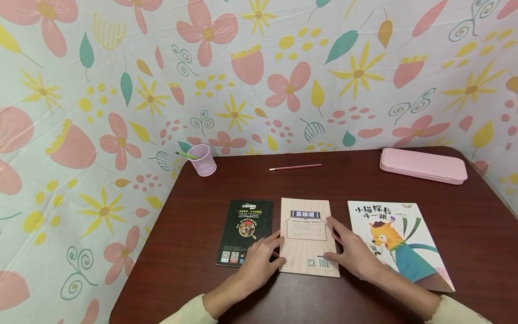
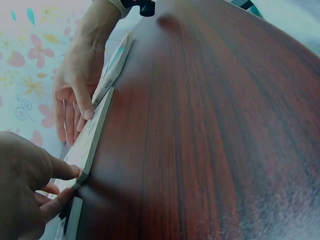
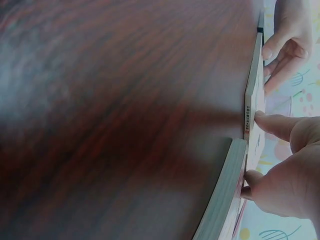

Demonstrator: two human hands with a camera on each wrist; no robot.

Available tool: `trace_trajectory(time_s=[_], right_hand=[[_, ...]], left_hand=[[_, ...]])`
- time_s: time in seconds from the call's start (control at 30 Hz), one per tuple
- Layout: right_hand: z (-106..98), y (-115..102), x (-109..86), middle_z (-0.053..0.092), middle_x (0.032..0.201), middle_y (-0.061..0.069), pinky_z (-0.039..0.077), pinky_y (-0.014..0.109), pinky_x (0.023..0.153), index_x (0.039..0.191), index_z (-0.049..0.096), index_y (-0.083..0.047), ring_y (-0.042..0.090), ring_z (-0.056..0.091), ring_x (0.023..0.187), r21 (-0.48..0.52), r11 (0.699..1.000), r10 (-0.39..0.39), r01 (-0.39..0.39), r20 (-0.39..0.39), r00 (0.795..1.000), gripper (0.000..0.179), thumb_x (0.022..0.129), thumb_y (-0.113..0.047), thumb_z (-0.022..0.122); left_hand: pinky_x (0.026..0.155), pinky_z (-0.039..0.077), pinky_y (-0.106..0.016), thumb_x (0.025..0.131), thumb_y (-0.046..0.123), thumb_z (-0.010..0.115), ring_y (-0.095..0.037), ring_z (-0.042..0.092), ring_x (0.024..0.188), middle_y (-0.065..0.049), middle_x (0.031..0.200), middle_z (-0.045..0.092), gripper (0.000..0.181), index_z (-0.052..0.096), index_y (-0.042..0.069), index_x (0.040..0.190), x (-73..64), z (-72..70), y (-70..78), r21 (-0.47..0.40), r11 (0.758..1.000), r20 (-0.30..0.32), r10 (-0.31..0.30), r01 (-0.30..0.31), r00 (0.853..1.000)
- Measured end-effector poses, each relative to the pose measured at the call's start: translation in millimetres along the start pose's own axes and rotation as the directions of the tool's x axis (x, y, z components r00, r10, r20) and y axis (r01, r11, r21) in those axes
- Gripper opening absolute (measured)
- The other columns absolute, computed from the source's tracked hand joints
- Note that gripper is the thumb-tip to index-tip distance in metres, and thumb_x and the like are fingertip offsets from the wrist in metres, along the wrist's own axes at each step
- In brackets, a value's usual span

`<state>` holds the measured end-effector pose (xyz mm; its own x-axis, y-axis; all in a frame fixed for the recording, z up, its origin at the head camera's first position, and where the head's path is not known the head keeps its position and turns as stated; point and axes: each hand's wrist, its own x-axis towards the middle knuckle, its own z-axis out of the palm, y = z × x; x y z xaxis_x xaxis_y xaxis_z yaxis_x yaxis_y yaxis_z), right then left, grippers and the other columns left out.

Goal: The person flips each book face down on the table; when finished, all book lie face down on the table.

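One black-covered book (image 1: 243,213); left hand (image 1: 259,261) — pinching or merely touching, no telling which — at the left edge of the beige 菜根谭 book (image 1: 306,245); right hand (image 1: 358,254), straight-fingered, opposite; cat picture book (image 1: 408,256) beyond. Probably straightening; next, light, even pressure needed.

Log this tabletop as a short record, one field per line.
Centre: cream book
Left of it: dark book
Right of it: white picture book
Left hand: touches cream book's left side
Right hand: touches cream book's right side
Back left: pale pink cup with green pencil
Back middle: red pencil, lying flat
Back right: pink case
Backdrop: flowered cloth
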<state>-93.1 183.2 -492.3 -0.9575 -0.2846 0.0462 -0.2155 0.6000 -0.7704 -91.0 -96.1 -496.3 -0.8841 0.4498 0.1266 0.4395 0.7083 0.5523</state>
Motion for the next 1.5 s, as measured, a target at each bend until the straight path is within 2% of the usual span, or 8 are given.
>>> trace_trajectory(time_s=[0.2,0.43,0.93,1.0,1.1,1.23,1.37,1.5], right_hand=[[2.7,-1.8,-0.7,0.036,0.161,0.038,0.054,0.047,0.1,0.158,0.032,0.015,0.049,0.056,0.134,0.002,1.0,-0.008,0.008,-0.005,1.0,0.095,0.083,0.002,0.089],[2.7,-1.7,-0.7,0.042,0.157,0.036,0.052,0.054,0.103,0.156,0.036,0.015,0.048,0.059,0.132,-0.065,0.998,-0.005,0.003,-0.032,0.999,0.094,0.082,-0.003,0.091],[2.8,-2.9,-1.2,0.04,0.158,0.038,0.055,0.048,0.099,0.156,0.035,0.016,0.049,0.059,0.131,-0.019,1.0,0.013,-0.013,-0.01,1.0,0.092,0.083,0.0,0.09],[1.8,-3.5,-1.4,0.04,0.158,0.038,0.055,0.048,0.099,0.156,0.035,0.015,0.05,0.059,0.131,-0.004,1.0,0.014,-0.014,-0.007,1.0,0.092,0.083,0.0,0.09],[-1.4,-4.7,-1.2,0.04,0.159,0.037,0.056,0.047,0.098,0.157,0.035,0.015,0.051,0.058,0.132,0.019,1.0,0.01,-0.01,-0.012,1.0,0.091,0.084,0.0,0.089],[-9.4,-5.8,1.2,0.041,0.158,0.037,0.056,0.048,0.098,0.157,0.037,0.013,0.052,0.057,0.132,0.02,1.0,0.01,-0.009,-0.035,0.999,0.088,0.086,-0.003,0.088],[-24.2,-4.9,5.9,0.049,0.152,0.036,0.056,0.056,0.098,0.155,0.043,0.008,0.054,0.06,0.128,-0.015,1.0,0.021,-0.022,-0.064,0.998,0.083,0.089,-0.011,0.088],[-46.9,-0.2,10.7,0.054,0.149,0.031,0.056,0.062,0.096,0.154,0.048,0.002,0.055,0.06,0.126,-0.053,0.998,0.03,-0.034,-0.072,0.997,0.074,0.092,-0.018,0.086]], left_hand=[[0.086,0.06,-0.031,0.09,0.01,0.085,-0.003,0.072,0.095,-0.017,0.152,0.058,0.053,0.068,0.001,0.14,-2.3,-2.7,-0.6,0.02,1.0,0.009,0.007,-0.007,1.0],[0.085,0.06,-0.03,0.09,0.012,0.086,-0.002,0.071,0.095,-0.017,0.15,0.06,0.054,0.069,0.002,0.14,-2.8,-3.8,-1.6,0.028,1.0,-0.002,0.014,-0.014,1.0],[0.079,0.058,-0.025,0.09,0.013,0.086,-0.004,0.069,0.096,-0.014,0.148,0.063,0.055,0.068,0.002,0.14,-1.9,-6.3,-2.2,0.043,0.999,0.008,0.012,-0.012,1.0],[0.08,0.06,-0.029,0.091,0.015,0.085,-0.008,0.07,0.098,-0.014,0.148,0.063,0.054,0.068,0.002,0.141,-1.7,-6.7,-1.4,0.053,0.999,0.005,0.012,-0.012,1.0],[0.087,0.062,-0.037,0.094,0.019,0.083,-0.018,0.072,0.111,-0.016,0.146,0.063,0.051,0.068,0.002,0.14,-0.9,-7.7,0.5,0.071,0.997,-0.007,0.014,-0.014,1.0],[0.098,0.059,-0.047,0.098,0.022,0.078,-0.03,0.065,0.129,-0.019,0.147,0.062,0.047,0.069,0.002,0.14,3.1,-12.6,3.7,0.075,0.997,-0.027,0.028,-0.026,0.999],[0.109,0.052,-0.05,0.1,0.024,0.076,-0.034,0.056,0.14,-0.022,0.154,0.055,0.052,0.064,0.002,0.145,12.0,-22.2,7.3,0.092,0.992,-0.01,0.092,-0.091,0.996],[0.117,0.044,-0.05,0.101,0.029,0.075,-0.033,0.042,0.152,-0.019,0.164,0.043,0.065,0.052,0.002,0.156,24.4,-31.1,16.1,0.104,0.981,0.033,0.159,-0.162,0.987]])
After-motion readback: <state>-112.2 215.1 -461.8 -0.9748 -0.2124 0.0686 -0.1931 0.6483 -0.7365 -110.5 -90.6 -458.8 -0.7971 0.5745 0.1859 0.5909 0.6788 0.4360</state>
